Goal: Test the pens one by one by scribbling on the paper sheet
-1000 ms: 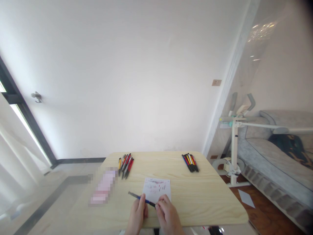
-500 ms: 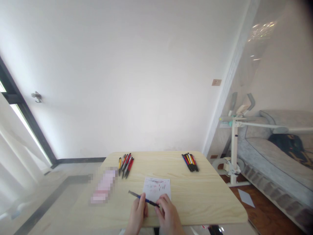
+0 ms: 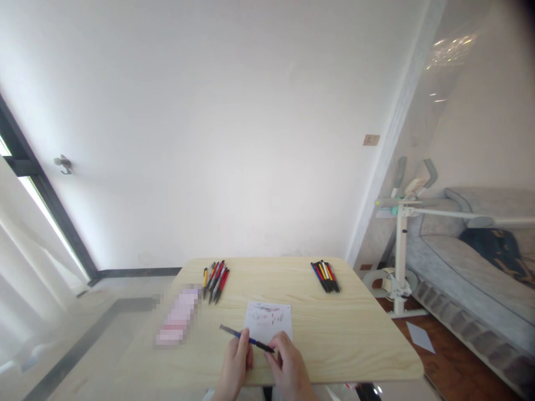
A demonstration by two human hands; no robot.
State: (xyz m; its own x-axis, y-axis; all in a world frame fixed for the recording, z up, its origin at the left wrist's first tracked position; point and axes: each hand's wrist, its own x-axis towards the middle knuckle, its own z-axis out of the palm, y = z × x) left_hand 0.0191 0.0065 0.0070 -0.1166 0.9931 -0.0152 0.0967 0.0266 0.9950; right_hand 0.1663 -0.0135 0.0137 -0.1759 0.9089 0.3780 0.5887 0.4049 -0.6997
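Observation:
A blue pen with a black end and a grey end (image 3: 229, 331) is held slantwise above the near edge of the table. My left hand (image 3: 234, 359) pinches its middle between thumb and fingers. At the black end, the fingers of my right hand (image 3: 289, 362) are closed around the tip. Just beyond both hands lies a white sheet of paper (image 3: 267, 322) with red and dark marks, its lower part partly covered by the hands.
Several red, grey and yellow pens (image 3: 216, 282) lie at the table's back left. Another row of several pens (image 3: 325, 277) is at the back right. A blurred pink item (image 3: 178, 317) lies at the left. The wooden table (image 3: 355, 340) has rounded corners; a white wall stands behind.
Both hands keep their hold on the blue pen. Its black end has shifted very slightly to the right; otherwise hardly anything differs.

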